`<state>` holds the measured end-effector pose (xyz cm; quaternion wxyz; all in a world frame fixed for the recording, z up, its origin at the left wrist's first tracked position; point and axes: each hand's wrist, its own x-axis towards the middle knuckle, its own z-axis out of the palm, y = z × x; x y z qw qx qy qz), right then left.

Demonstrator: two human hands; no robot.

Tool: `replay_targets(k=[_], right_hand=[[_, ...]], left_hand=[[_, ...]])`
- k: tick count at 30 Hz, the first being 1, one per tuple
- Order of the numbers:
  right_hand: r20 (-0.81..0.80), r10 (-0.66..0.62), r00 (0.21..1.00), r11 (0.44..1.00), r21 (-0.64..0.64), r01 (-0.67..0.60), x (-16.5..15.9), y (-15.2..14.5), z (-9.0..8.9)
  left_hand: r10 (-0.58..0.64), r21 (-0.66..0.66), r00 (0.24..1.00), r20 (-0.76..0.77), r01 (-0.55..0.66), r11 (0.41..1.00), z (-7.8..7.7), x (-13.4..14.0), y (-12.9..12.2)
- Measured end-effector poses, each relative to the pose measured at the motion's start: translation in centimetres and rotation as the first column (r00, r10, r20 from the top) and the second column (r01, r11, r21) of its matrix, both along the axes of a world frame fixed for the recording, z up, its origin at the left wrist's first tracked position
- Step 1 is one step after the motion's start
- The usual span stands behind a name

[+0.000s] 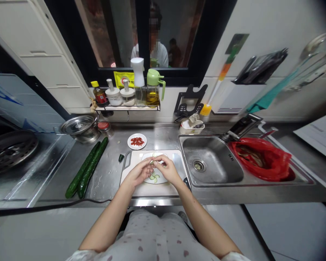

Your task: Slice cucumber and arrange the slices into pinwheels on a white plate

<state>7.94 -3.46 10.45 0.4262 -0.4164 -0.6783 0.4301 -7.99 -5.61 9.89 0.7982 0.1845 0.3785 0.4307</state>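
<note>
My left hand (141, 172) and my right hand (166, 167) meet above a white plate (162, 179). The left is turned partly palm up with its fingers curled. With its thumb and fingers, the right pinches at a small pale green piece, apparently a cucumber slice (152, 162), held between both hands; the fingers cover most of it. Thin cucumber slices (153, 177) lie fanned out on the plate, others partly hidden behind my hands. Under the plate is a white cutting board (148, 190). A knife (187, 182) rests along the board's right side, its black handle toward me.
Two whole cucumbers (88, 170) lie at left, with a cut cucumber end (121, 157) by the board. Behind stands a small dish (137, 141) of chopped red pieces. The sink (212, 159) is at right, beside a red plastic bag (263, 159). A pot (80, 128) sits back left.
</note>
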Motion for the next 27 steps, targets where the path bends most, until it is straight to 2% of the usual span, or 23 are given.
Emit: replay_targets(k=[4, 9, 17, 27], right_hand=[[0.006, -0.018, 1.0, 1.0, 0.008, 0.018, 0.17, 0.0, -0.37], [-0.005, -0.024, 1.0, 0.998, -0.051, 0.023, 0.19, -0.04, -0.6], [-0.052, -0.012, 0.999, 0.986, -0.168, 0.003, -0.13, -0.11, -0.74], [-0.037, 0.003, 0.999, 0.982, -0.187, -0.01, -0.48, 0.77, -0.73]], left_hand=[[0.083, 0.057, 0.995, -0.049, -0.08, 0.995, 0.66, -0.22, -0.04], [0.119, 0.15, 0.979, -0.168, -0.094, 0.984, 1.08, -0.24, -0.16], [0.233, 0.338, 0.921, -0.311, -0.122, 0.933, 0.61, -0.38, -0.11], [0.359, 0.42, 0.807, -0.469, -0.154, 0.894, 0.38, -1.04, 0.0]])
